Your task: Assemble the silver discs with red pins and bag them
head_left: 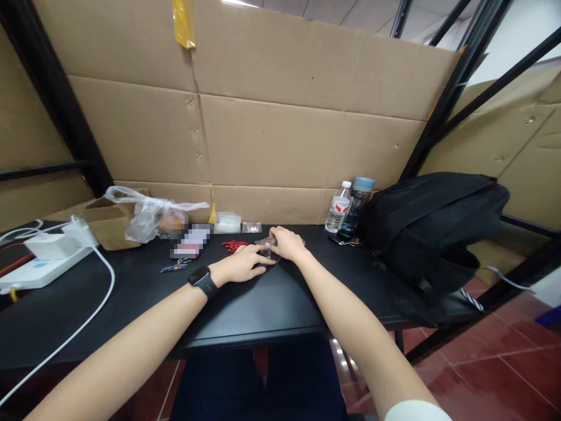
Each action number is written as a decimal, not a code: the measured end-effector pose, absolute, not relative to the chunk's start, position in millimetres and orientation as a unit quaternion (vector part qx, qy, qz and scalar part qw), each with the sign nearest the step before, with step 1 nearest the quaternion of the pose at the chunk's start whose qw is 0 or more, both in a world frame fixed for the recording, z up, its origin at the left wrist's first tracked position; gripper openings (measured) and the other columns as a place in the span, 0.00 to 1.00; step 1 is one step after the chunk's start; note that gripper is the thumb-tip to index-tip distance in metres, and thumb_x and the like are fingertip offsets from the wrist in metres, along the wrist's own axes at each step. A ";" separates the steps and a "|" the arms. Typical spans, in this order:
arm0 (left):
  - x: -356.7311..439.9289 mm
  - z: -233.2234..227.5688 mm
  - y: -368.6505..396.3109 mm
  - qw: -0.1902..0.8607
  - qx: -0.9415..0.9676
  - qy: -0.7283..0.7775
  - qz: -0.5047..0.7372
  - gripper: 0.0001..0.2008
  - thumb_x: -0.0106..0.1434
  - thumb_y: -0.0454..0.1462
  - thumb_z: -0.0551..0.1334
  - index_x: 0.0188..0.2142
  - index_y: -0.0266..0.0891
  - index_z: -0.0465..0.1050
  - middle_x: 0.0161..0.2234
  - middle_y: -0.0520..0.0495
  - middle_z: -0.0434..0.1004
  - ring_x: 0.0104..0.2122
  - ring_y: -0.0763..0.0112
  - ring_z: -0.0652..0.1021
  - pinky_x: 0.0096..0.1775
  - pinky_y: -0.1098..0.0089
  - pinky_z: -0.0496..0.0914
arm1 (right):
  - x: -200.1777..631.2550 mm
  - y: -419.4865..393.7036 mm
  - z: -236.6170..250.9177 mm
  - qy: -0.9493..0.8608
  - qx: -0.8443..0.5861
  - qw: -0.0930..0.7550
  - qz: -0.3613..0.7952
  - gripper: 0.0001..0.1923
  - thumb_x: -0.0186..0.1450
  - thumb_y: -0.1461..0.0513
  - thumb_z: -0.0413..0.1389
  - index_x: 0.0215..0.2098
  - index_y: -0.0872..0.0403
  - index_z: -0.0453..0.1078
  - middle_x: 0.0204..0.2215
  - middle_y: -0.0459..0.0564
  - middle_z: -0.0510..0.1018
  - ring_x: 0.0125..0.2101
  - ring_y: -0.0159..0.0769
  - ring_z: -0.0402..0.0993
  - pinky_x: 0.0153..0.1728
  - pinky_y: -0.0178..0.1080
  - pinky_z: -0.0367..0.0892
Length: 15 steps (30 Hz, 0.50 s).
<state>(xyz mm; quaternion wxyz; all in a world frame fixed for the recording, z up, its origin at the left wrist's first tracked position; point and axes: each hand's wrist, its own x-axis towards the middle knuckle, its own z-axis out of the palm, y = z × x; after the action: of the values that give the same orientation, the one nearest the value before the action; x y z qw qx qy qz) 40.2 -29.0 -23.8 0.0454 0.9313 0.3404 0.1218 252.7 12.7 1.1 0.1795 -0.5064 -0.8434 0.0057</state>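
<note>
On the black tabletop, a small clear plastic bag (267,252) lies under my fingers, with a bit of red and something shiny showing in it. My left hand (236,266), a dark watch on its wrist, rests palm down with fingers stretched out; the fingertips touch the bag's left side. From the right, my right hand (287,243) has its fingers bent and pressed together at the bag's upper part; the fingertips are partly hidden. A small heap of red cord-like pieces (234,245) sits just beyond my left hand.
Behind are a stack of clear bags (228,222) and a small filled bag (252,227). Left stand a cardboard box (107,225), a knotted plastic bag (146,219) and a white power strip (48,269) with cables. Right are a water bottle (338,209), a blue-lidded bottle (357,204) and a black backpack (429,228).
</note>
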 end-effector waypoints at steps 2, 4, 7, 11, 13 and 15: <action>40.9 -21.1 -29.5 0.031 0.926 0.347 0.147 0.14 0.67 0.42 0.61 0.51 0.53 0.77 0.63 0.47 0.67 0.60 0.54 0.70 0.58 0.56 0.64 | 259.0 16.6 3.6 -0.864 -0.463 0.180 0.082 0.16 0.60 0.58 0.66 0.44 0.51 0.71 0.39 0.48 0.77 0.36 0.36 0.74 0.36 0.35 0.63; 41.8 -18.7 -30.4 0.013 0.912 0.368 0.181 0.11 0.65 0.41 0.64 0.47 0.48 0.76 0.56 0.46 0.73 0.55 0.56 0.74 0.53 0.59 0.67 | 268.5 20.2 8.3 -0.881 -0.397 0.185 0.179 0.10 0.65 0.57 0.61 0.42 0.53 0.72 0.35 0.47 0.77 0.33 0.33 0.73 0.35 0.34 0.64; 42.7 -17.1 -31.1 -0.039 0.891 0.395 0.219 0.15 0.63 0.37 0.64 0.50 0.44 0.70 0.48 0.45 0.77 0.48 0.57 0.76 0.48 0.60 0.67 | 280.8 23.9 13.1 -0.880 -0.356 0.209 0.237 0.07 0.68 0.62 0.54 0.41 0.55 0.72 0.34 0.46 0.77 0.29 0.29 0.71 0.34 0.33 0.64; 42.1 -17.9 -28.0 -0.098 0.885 0.393 0.229 0.08 0.66 0.36 0.60 0.45 0.43 0.71 0.44 0.44 0.79 0.46 0.57 0.76 0.47 0.60 0.66 | 284.2 26.7 9.3 -0.892 -0.353 0.181 0.217 0.20 0.51 0.73 0.63 0.42 0.55 0.73 0.36 0.45 0.77 0.29 0.28 0.68 0.32 0.31 0.63; 41.6 -18.4 -25.6 -0.087 0.878 0.398 0.250 0.05 0.68 0.37 0.58 0.41 0.43 0.72 0.40 0.45 0.79 0.43 0.58 0.77 0.47 0.60 0.66 | 282.5 27.3 6.6 -0.896 -0.345 0.175 0.219 0.23 0.49 0.74 0.63 0.42 0.55 0.74 0.36 0.45 0.77 0.30 0.28 0.69 0.32 0.30 0.63; 41.5 -18.3 -23.6 -0.053 0.868 0.404 0.283 0.05 0.70 0.37 0.57 0.40 0.43 0.72 0.38 0.47 0.79 0.41 0.60 0.78 0.46 0.62 0.67 | 280.7 27.0 5.9 -0.896 -0.340 0.177 0.223 0.22 0.49 0.72 0.66 0.41 0.55 0.75 0.37 0.45 0.78 0.31 0.29 0.70 0.33 0.31 0.63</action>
<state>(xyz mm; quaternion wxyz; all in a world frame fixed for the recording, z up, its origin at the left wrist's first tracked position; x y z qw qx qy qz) 41.5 -23.6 -18.3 -0.0528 0.8684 0.4038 0.2828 280.7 27.0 5.9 0.1773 -0.3401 -0.8963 0.2225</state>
